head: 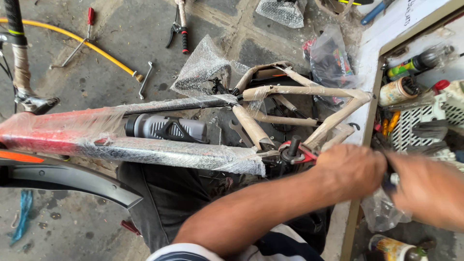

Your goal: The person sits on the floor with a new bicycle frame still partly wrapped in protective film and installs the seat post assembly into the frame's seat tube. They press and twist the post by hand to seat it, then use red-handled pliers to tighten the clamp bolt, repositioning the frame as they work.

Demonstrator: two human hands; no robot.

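Now | two hands: left hand [350, 170], right hand [425, 186] grips clenched on one tool [392, 180] | one bike frame [159, 150]

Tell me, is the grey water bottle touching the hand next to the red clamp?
Apart. In the head view the grey water bottle sits in its cage inside the wrapped bike frame, and a clear stretch of frame separates it from the left hand.

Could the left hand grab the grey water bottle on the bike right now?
Probably yes. The grey water bottle sits in its cage between the wrapped frame tubes, uncovered from above, and the left hand is nearby at the seat clamp. It seems busy gripping something, though.
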